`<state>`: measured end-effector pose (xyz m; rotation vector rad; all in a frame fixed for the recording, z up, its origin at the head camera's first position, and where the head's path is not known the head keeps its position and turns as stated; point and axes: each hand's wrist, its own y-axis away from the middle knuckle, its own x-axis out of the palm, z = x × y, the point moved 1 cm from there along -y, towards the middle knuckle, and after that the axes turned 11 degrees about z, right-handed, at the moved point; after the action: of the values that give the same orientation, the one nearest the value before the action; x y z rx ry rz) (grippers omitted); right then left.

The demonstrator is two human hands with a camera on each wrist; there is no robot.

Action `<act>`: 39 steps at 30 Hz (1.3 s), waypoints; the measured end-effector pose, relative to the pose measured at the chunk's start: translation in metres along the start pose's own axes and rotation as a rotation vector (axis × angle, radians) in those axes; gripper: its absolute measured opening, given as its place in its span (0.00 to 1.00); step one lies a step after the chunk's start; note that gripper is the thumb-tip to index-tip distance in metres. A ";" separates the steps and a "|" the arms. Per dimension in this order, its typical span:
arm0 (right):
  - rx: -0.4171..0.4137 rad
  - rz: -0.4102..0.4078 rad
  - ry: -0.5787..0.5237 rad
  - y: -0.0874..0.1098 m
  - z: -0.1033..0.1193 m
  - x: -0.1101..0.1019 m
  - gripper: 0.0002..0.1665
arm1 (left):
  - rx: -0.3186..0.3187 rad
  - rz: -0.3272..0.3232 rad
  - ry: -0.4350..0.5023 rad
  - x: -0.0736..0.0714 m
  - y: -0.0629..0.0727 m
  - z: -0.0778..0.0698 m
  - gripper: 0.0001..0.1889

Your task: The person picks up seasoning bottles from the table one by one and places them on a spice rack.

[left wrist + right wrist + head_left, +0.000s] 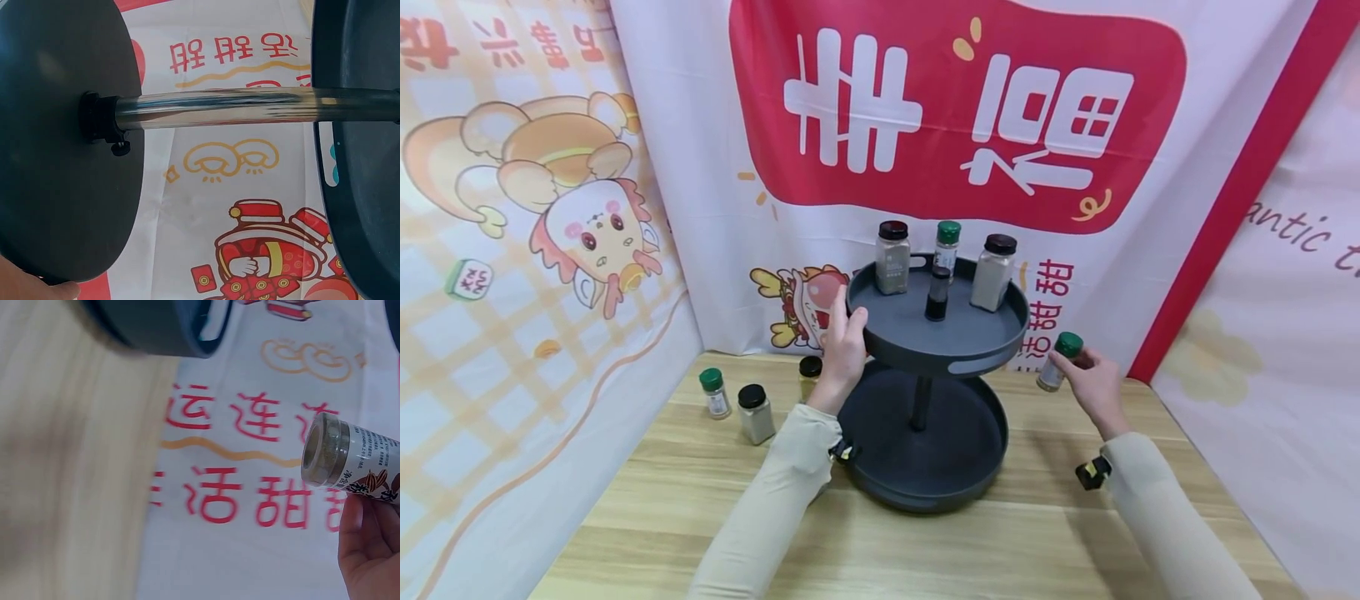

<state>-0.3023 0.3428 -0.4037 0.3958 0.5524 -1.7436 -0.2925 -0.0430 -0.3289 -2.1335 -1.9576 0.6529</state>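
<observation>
A round dark two-tier turntable rack stands on the table, its upper tray (917, 337) and lower tray (887, 467) joined by a post (212, 107). My left hand (844, 354) grips the left rim of the upper tray; in the left wrist view only part of the hand (31, 284) shows, at the tray's edge. To the right of the rack, my right hand (1097, 387) holds a green-capped spice jar (1051, 375) above the table. The right wrist view shows this jar's clear base and printed label (372, 456).
On the upper tray stand two black-capped jars (892, 262) (992, 279), a green-capped jar (947, 246) and, near its middle, a small dark-topped piece (937, 293). Left of the rack are a green-capped jar (717, 400), a black-capped jar (756, 419) and another (809, 377) partly behind my left hand.
</observation>
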 end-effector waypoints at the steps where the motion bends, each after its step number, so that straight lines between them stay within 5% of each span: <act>1: -0.010 0.000 -0.005 0.001 0.005 -0.001 0.39 | 0.000 0.000 0.000 0.000 0.000 0.000 0.31; 11: -0.142 -0.069 0.016 0.015 0.049 -0.018 0.34 | 0.003 0.001 0.008 0.002 0.002 -0.001 0.31; 25: -0.219 -0.138 0.024 0.025 0.101 -0.040 0.31 | -0.030 -0.004 -0.037 0.004 0.004 -0.004 0.32; 39: -0.283 -0.131 -0.014 0.028 0.130 -0.052 0.32 | -0.059 -0.024 -0.050 0.004 0.003 -0.008 0.32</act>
<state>-0.2589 0.3070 -0.2723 0.1506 0.8178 -1.7601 -0.2857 -0.0379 -0.3237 -2.1440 -2.0497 0.6590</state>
